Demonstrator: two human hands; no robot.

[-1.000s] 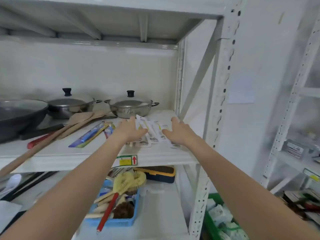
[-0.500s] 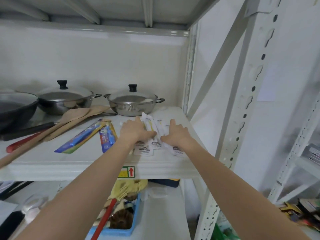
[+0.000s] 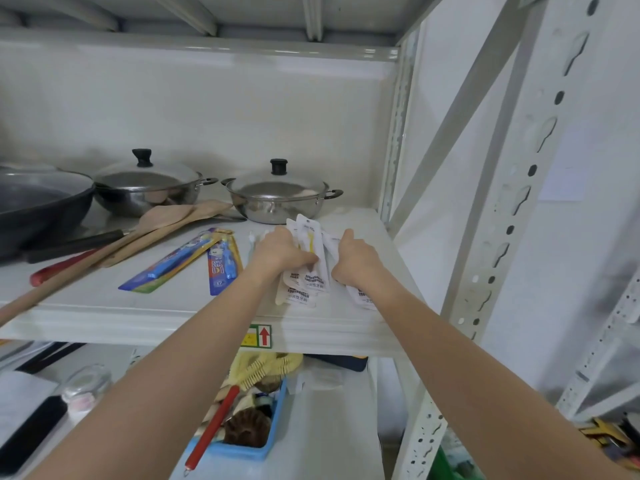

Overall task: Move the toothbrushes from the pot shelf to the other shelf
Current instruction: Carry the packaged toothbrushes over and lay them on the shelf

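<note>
Toothbrushes (image 3: 313, 271) near shelf edge (image 3: 173, 320), apparently grasped by both hands: left (image 3: 282, 252), right (image 3: 356, 259).

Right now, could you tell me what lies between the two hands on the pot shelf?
In the head view, white disposable toothbrush packets lie between the left hand and right hand.

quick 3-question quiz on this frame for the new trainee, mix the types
1. True or false: both hands, left hand and right hand, are on the white toothbrush packets.
2. What lies just left of those packets? A) colourful toothbrush packs B) a green crate C) a glass jar
3. Fill in: the steel pot behind the packets has its lid ___.

Key: 1 true; 2 A, the colourful toothbrush packs; 3 on.
</note>
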